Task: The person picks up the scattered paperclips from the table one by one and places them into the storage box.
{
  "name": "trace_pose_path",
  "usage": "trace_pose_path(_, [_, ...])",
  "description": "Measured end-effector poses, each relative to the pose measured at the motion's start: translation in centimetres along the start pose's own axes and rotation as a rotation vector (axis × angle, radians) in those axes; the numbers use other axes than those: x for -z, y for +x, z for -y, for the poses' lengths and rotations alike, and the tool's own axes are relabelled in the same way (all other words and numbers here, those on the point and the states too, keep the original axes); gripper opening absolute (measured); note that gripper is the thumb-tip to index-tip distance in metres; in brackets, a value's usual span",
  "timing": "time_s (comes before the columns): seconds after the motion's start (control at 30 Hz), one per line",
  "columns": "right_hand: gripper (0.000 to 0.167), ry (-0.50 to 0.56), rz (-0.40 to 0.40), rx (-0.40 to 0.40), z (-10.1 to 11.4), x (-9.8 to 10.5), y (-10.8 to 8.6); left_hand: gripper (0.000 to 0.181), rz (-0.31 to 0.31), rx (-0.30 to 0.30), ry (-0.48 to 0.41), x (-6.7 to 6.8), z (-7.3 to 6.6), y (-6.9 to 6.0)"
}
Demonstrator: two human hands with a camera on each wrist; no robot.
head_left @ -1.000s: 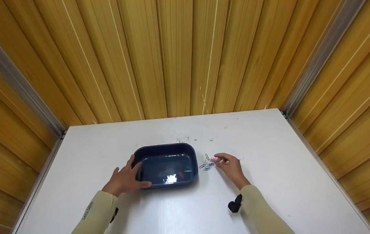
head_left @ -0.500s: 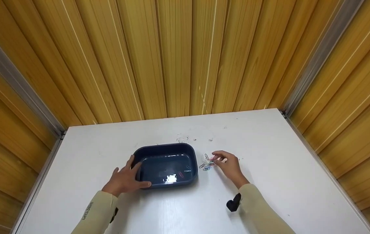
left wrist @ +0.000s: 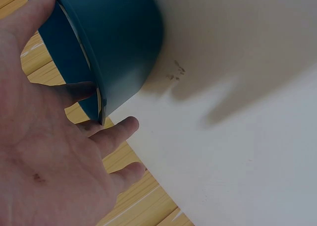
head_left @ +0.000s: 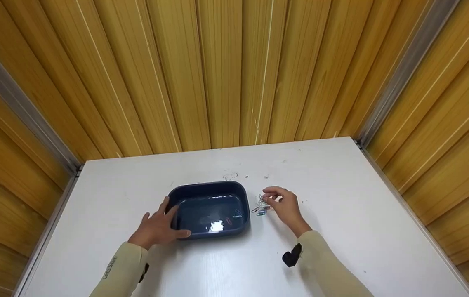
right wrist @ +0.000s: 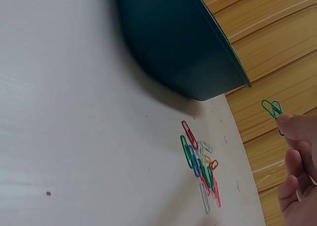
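Note:
A dark blue plastic basin (head_left: 209,218) sits on the white table, with a red paper clip (head_left: 229,221) and a bluish one near its right end. At the basin's left end my left hand (head_left: 156,229) holds the rim, the thumb over the front edge and a finger hooked inside; the other fingers are spread outside, as the left wrist view shows. My right hand (head_left: 286,208) pinches a green paper clip (right wrist: 267,106) and a blue paper clip (right wrist: 277,107) between thumb and fingertip, raised above a small pile of coloured paper clips (right wrist: 200,169) right of the basin.
The white table (head_left: 321,173) extends around the basin, with dark smudges (head_left: 231,175) behind it. Wood-patterned panels (head_left: 218,74) rise at the back and both sides. A black wrist device (head_left: 292,255) hangs under the right sleeve.
My right hand has risen from the pile and shifted slightly left and toward the back, clips in its fingertips. The left hand and the basin stay where they were.

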State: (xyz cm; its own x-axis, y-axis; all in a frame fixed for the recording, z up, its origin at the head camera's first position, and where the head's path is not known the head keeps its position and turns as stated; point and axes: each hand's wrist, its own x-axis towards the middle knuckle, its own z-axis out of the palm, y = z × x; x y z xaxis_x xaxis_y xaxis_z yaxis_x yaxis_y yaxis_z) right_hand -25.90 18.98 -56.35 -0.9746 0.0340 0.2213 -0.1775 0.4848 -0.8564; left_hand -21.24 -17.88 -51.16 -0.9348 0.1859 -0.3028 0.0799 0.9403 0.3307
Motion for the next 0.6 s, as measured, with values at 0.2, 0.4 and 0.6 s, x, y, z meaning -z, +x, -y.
trace_pose_path(0.2, [0.019,0.012,-0.007,0.021,0.8,-0.4,0.1,0.097,-0.001,-0.004,-0.003,-0.2,0.3,0.2])
trace_pose_path(0.4, [0.020,0.042,0.018,0.011,1.3,-0.7,0.2,0.098,0.000,0.000,-0.005,-0.3,0.3,0.3])
trace_pose_path(0.6, [0.018,0.042,0.022,0.029,1.7,-1.2,0.2,0.098,-0.004,-0.005,-0.008,-0.2,0.2,0.1])
